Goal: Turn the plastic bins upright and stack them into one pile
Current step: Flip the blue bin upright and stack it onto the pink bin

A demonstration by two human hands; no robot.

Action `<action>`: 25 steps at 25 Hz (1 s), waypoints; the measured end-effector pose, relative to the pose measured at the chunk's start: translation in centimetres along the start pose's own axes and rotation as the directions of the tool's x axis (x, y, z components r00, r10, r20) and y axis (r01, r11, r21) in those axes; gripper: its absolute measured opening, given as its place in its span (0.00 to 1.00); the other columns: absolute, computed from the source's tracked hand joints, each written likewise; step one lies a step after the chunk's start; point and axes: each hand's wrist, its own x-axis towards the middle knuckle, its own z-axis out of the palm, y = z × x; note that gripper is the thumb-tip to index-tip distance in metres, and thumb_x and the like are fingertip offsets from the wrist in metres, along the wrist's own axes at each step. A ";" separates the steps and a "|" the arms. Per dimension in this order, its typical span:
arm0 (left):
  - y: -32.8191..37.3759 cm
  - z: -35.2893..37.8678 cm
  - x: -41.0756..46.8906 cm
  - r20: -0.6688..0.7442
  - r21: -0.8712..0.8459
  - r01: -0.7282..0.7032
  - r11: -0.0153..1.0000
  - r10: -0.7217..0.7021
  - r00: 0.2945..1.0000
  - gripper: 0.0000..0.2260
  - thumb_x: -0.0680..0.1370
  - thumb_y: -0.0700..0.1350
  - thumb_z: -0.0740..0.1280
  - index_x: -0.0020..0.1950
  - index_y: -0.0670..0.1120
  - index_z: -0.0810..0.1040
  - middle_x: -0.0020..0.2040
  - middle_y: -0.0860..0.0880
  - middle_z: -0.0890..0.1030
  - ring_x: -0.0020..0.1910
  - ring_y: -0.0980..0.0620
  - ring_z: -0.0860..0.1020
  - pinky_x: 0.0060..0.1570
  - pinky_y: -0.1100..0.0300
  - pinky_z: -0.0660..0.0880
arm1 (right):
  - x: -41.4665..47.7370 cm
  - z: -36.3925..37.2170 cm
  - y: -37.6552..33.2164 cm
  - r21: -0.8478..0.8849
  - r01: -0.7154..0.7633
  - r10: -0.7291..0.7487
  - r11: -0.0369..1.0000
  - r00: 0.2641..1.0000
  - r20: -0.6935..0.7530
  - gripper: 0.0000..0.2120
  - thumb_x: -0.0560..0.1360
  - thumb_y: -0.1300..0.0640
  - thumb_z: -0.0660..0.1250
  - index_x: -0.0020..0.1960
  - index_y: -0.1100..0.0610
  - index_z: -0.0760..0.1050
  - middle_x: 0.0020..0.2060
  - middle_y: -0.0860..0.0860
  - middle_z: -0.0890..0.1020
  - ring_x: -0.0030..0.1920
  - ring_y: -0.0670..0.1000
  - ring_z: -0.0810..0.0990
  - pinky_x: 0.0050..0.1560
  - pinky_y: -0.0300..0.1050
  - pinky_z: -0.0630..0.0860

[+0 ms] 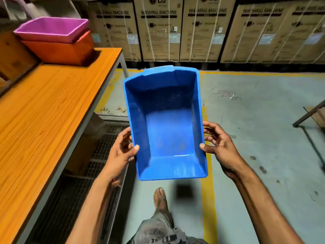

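Carrying step of the stacking task. A blue bin [167, 124] is held upright, mouth toward the camera, in the air between the two hands and over the floor [255, 138], touching no surface. The left hand [121, 154] clasps the bin's left rim, thumb hooked over the edge and fingers curled against the outer wall; the right hand [217, 147] grips the right rim the same way, thumb on the edge, fingers bent behind the wall. Both hands sit on the half of the bin nearer the body, so its far end projects forward beyond them. Up and to the left of the left hand, well apart from it, a purple bin [52, 28] is nested upright in an orange bin [59, 50] at the far end of a table [44, 111]. Judged from this layout, the turning of the blue bin is done and its placement on the pile remains. The next move calls for a lift up and leftward over the table edge, the bin kept level, its base aligned with the purple bin's mouth, then lowered until it seats. A skewed approach could catch a rim and shift the pile.
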 end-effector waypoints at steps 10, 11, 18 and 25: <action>8.8 -0.2 20.7 0.010 0.012 -0.038 0.999 0.038 0.999 0.30 0.75 0.31 0.73 0.72 0.55 0.76 0.66 0.36 0.77 0.56 0.49 0.78 0.61 0.45 0.81 | 19.5 1.3 -5.5 0.011 0.061 -0.060 0.998 0.993 -0.097 0.33 0.71 0.79 0.66 0.66 0.48 0.77 0.60 0.55 0.79 0.53 0.46 0.78 0.52 0.43 0.80; 10.0 0.1 22.2 0.016 0.016 -0.039 0.999 0.039 0.999 0.30 0.73 0.32 0.74 0.71 0.56 0.77 0.67 0.36 0.76 0.58 0.46 0.77 0.65 0.39 0.76 | 21.4 0.9 -5.7 0.056 0.025 -0.020 0.998 0.994 -0.103 0.33 0.72 0.79 0.65 0.67 0.49 0.77 0.63 0.57 0.78 0.55 0.48 0.79 0.53 0.45 0.80; 15.5 3.4 33.3 0.027 0.033 -0.128 0.991 0.127 0.992 0.27 0.73 0.34 0.76 0.68 0.56 0.80 0.58 0.41 0.77 0.48 0.49 0.76 0.43 0.58 0.78 | 38.2 -1.2 -6.7 0.249 -0.239 0.234 0.939 0.971 0.050 0.31 0.73 0.80 0.57 0.64 0.52 0.78 0.65 0.54 0.82 0.55 0.50 0.83 0.50 0.43 0.78; 20.3 5.0 47.1 -0.280 -0.083 0.010 0.997 -0.033 0.960 0.20 0.71 0.39 0.75 0.63 0.47 0.83 0.56 0.41 0.85 0.52 0.43 0.77 0.45 0.59 0.81 | 58.3 -2.9 -11.9 0.285 -0.508 0.328 0.813 0.804 0.497 0.27 0.72 0.73 0.65 0.71 0.62 0.75 0.63 0.55 0.83 0.35 0.43 0.72 0.45 0.32 0.72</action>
